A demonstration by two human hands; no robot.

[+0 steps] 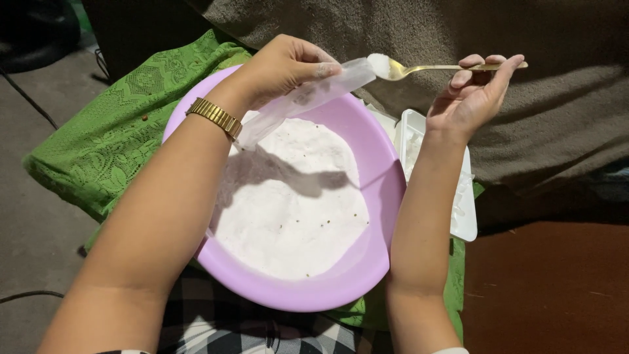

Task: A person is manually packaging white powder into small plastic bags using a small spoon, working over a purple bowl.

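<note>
My left hand [285, 65] grips a long, narrow clear plastic bag [308, 98], held slanted above a lilac plastic basin [380, 151]. White powder with a few dark specks [295, 203] fills the basin. My right hand [475, 92] holds a gold spoon [436, 67] by its handle. The spoon's bowl carries a heap of white powder and rests at the open mouth of the bag. A gold wristwatch [214, 116] is on my left wrist.
The basin sits on a green lace cloth [124, 124] over my lap. A white rectangular tray [464, 196] with white bits lies to the right of the basin. A grey-brown blanket [458, 26] covers the back; grey floor lies to the left.
</note>
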